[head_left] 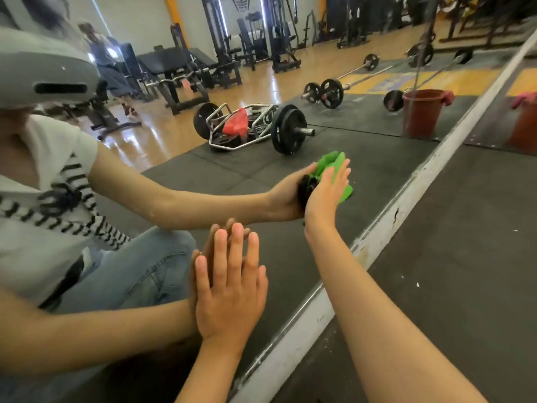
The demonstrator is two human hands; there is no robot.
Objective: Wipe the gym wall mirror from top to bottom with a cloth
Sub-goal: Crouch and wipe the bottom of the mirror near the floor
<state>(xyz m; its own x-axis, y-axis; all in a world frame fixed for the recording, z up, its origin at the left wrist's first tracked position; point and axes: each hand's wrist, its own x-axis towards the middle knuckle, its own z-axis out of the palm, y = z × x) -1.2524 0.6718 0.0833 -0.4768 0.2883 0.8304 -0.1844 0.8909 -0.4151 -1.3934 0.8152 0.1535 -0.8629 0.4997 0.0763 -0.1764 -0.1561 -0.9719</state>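
Left hand (229, 289) flat on mirror (377, 170); right hand (327, 194) presses cloth (329, 160).

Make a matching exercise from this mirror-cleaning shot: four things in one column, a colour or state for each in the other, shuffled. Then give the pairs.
Column one:
1. left hand
2. right hand
3. cloth
4. bucket

Column two:
a. green
b. stands on the floor mat, with a pink rag over its rim
c. lies flat on the mirror, holding nothing
d. presses the cloth low on the mirror with straight fingers

Pairs: 1-c; 2-d; 3-a; 4-b
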